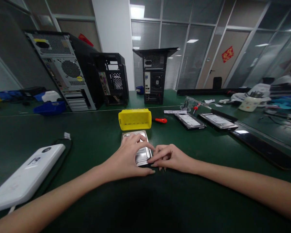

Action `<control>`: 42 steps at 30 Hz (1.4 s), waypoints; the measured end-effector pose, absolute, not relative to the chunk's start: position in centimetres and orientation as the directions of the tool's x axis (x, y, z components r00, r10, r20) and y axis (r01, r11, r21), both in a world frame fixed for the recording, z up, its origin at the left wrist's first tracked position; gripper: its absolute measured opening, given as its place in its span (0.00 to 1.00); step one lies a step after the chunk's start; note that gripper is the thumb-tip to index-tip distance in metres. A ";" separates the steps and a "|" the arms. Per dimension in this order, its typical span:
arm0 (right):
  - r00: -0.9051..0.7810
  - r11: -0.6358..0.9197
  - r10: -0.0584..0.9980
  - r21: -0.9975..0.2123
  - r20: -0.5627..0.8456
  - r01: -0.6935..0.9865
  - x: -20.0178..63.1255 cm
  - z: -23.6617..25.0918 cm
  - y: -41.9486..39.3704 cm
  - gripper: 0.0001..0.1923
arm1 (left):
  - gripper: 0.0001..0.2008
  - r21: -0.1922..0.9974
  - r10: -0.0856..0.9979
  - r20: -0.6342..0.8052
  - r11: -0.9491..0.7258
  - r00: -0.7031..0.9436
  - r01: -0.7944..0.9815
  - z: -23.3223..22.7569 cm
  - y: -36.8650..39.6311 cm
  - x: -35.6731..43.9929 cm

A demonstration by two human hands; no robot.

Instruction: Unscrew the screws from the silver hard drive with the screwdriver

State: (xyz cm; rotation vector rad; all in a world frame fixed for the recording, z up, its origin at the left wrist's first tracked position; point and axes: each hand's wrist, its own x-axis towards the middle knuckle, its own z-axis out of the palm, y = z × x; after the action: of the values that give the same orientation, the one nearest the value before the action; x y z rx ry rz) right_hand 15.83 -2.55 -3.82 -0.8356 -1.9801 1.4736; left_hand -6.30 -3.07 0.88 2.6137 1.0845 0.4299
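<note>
A silver hard drive (142,154) lies flat on the green table, partly covered by my left hand (129,155). The fingers of that hand curve across the drive to its right edge, and the thumb reaches past its near edge. My right hand (168,157) is at the drive's near right corner, fingers pinched together; whatever they hold, if anything, is hidden. Just beyond the drive stands a yellow plastic bin (135,119), its open side towards me. Right of the bin lies a tool with a red handle (161,120).
Two more hard drives, one nearer (189,121) and one farther right (218,121), lie near a black phone-like slab (266,149). A white device (26,176) is at left. Computer cases (75,71) stand behind, near a blue bin (49,108). A person (287,79) is far right.
</note>
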 end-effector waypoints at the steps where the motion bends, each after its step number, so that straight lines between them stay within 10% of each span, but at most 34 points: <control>1: -0.670 0.218 0.740 -0.962 0.053 0.164 15.9 -3.8 -2.6 0.13 | 0.21 0.383 0.727 0.180 -0.673 0.663 0.633 0.5 -3.0 -6.0; 16: -0.661 0.312 0.744 -0.924 0.093 0.221 15.8 -4.1 -2.3 0.17 | 0.13 0.430 0.744 0.211 -0.654 0.634 0.623 -1.1 -2.9 -5.9; 28: -0.546 0.666 0.717 -0.658 0.434 0.351 16.2 -3.2 -3.7 0.17 | 0.11 0.431 0.720 0.211 -0.675 0.661 0.599 -1.3 -2.7 -6.1; 42: -0.633 0.715 0.669 -0.570 0.389 0.405 15.9 -3.0 -4.0 0.18 | 0.11 0.409 0.744 0.186 -0.653 0.642 0.637 -1.0 -2.9 -5.8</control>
State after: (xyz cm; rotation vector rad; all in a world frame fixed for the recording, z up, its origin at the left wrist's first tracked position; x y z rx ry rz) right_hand 15.91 -3.95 -3.03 -0.8142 -2.3272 0.5856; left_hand -5.81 -2.92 -0.96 2.5580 1.1079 0.4907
